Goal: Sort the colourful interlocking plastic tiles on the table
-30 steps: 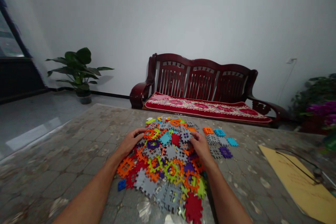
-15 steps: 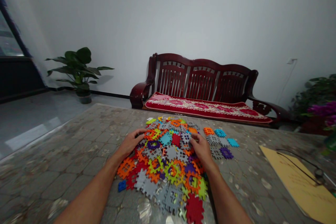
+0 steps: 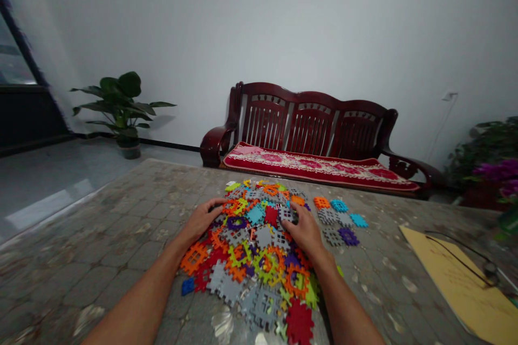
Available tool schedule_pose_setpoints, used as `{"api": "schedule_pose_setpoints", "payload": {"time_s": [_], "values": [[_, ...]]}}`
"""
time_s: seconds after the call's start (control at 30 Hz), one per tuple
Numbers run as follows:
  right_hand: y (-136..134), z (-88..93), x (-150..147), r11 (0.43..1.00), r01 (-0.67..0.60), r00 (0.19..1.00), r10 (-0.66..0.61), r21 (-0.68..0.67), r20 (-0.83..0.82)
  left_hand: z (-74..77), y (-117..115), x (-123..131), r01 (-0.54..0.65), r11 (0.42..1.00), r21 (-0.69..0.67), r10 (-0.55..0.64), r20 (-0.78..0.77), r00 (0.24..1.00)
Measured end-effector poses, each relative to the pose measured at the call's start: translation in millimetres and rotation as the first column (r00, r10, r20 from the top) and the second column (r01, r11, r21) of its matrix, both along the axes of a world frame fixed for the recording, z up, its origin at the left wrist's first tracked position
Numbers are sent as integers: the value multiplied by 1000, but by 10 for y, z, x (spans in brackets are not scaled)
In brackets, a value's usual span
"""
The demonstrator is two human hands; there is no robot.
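Observation:
A heap of flat, notched plastic pieces in many colours lies on the patterned tabletop. My left hand rests at the heap's left edge, near orange pieces, its fingers apart and nothing seen in it. On the right side of the heap, my right hand has thumb and fingers spread around a grey window piece; whether it touches the piece is hard to tell. A red piece lies left of that grey one. Near the heap's lower left is a small blue piece.
Right of the heap lie separate pieces, among them an orange one, a purple one and a light blue one. A yellow sheet with a dark cord is at the right. A wooden bench stands behind the table.
My right hand has shifted slightly left, its thumb now lower and further from the fingers. My left hand looks unchanged.

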State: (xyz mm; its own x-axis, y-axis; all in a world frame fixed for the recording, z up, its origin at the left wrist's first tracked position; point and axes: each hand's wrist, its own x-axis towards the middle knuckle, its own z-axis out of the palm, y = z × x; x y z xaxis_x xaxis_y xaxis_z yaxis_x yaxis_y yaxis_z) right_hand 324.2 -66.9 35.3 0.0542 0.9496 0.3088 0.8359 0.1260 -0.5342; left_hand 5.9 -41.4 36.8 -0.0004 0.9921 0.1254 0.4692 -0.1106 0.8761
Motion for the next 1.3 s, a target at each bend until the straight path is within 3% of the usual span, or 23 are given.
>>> {"api": "schedule_pose_setpoints", "payload": {"time_s": [0.13,0.27,0.37,0.47,0.63,0.77,1.03,1.3], "values": [[-24,53,-19,1000,-11,999,12,22,-42,3,-8,1,-8,1000,-24,8,-4,1000],[40,80,48,999,-31,974,38,36,-224,20,-10,0,10,1000,-18,-11,-25,1000],[159,102,243,999,-46,920,54,29,-389,34,-3,1,8,1000,2,-8,-37,999],[272,119,585,1000,-7,904,8,5,-428,42,2,4,-3,1000,0,3,-48,999],[300,59,1256,992,124,965,-117,17,-233,28,13,3,-16,1000,-12,15,-32,999],[256,-58,1545,984,170,985,-170,50,-9,-3,31,-7,-16,1000,-6,15,-40,999],[220,-150,1494,966,244,932,-257,82,256,-23,43,-18,-29,1000,-9,28,-99,995],[194,-131,1483,968,247,904,-248,46,349,-58,73,-35,-39,999,-17,37,-102,994]]}}
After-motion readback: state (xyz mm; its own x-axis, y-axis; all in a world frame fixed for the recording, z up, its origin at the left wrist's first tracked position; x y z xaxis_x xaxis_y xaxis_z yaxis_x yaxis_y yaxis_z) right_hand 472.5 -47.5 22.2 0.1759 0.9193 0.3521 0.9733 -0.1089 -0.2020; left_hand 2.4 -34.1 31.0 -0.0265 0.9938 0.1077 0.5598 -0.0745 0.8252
